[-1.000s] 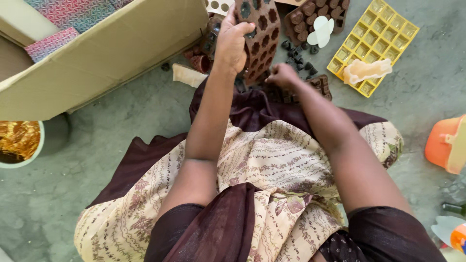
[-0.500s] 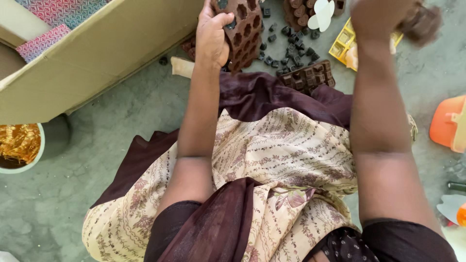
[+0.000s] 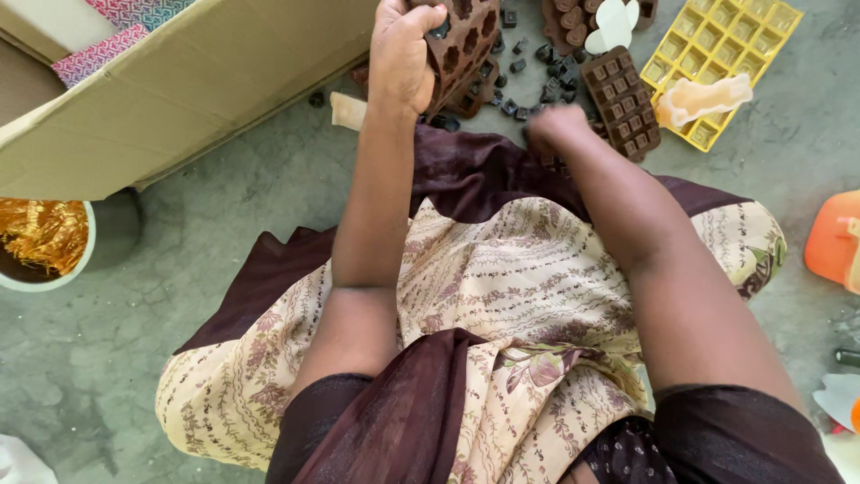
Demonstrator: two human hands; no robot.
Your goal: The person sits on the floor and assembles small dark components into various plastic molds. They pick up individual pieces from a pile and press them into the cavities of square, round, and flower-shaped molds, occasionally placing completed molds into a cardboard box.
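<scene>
Brown mould [image 3: 466, 40] in closed left hand [image 3: 400, 58] grip

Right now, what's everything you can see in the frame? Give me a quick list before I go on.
brown mould: one, brown, gripped in the left hand, top centre
flat brown mould: one, brown, on the floor beside the yellow tray
yellow tray: one, yellow grid, top right, with a pale orange piece lying on it
white mould: one, white, top edge, on another brown mould
small dark pieces: many, dark, scattered on the floor between the moulds
cardboard box: one, tan, top left
bowl: one, white, holding gold foil, left edge
orange container: one, orange, right edge
left hand: closed on the brown mould
right hand: blurred, low over the dark pieces; grip unclear
</scene>
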